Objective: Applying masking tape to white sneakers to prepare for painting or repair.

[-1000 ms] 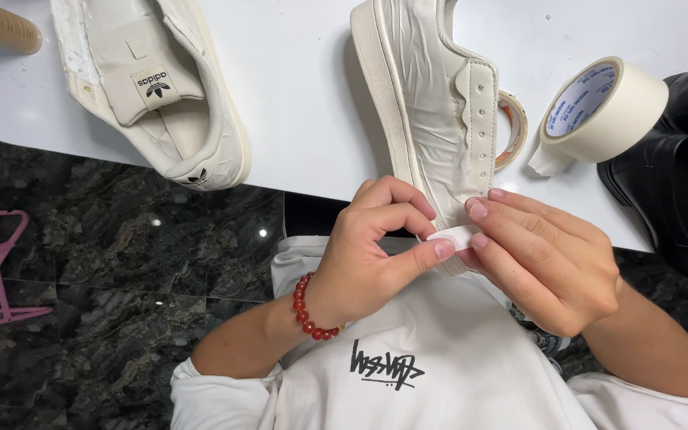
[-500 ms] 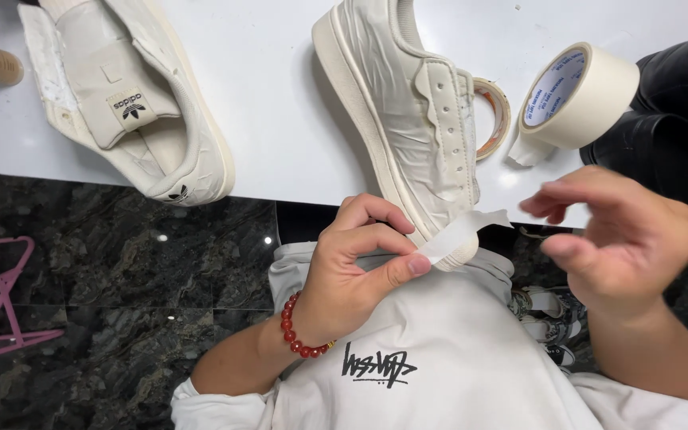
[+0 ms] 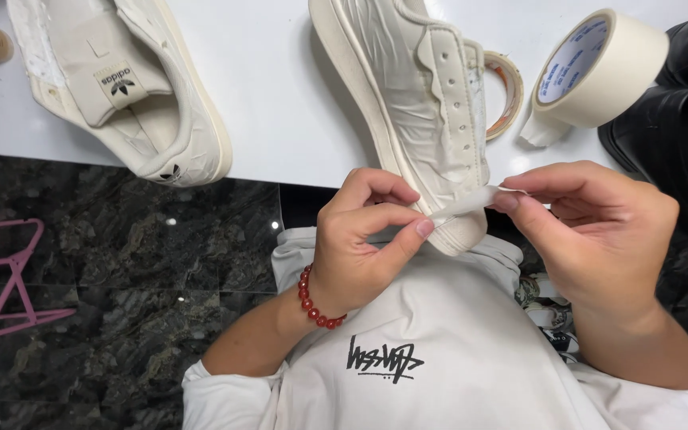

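Note:
A cream sneaker [image 3: 416,103] lies on the white table [image 3: 280,119], its toe over the near edge and much of it covered in masking tape. My left hand [image 3: 364,239], with a red bead bracelet at the wrist, presses its thumb on the toe. My right hand [image 3: 599,231] pinches one end of a short strip of masking tape [image 3: 471,202] that runs from the toe to its fingertips. Both hands hover above my white shirt [image 3: 439,350].
A second cream sneaker [image 3: 121,87] lies on the table at the left. A large roll of masking tape [image 3: 599,68] stands at the right, a smaller roll [image 3: 507,91] beside the sneaker. A black shoe [image 3: 678,119] sits at far right. A pink frame [image 3: 5,287] rests on the dark stone floor.
My right hand moved away to the right, then came back and took hold of the tape strip at the toe. My left hand stayed on the toe.

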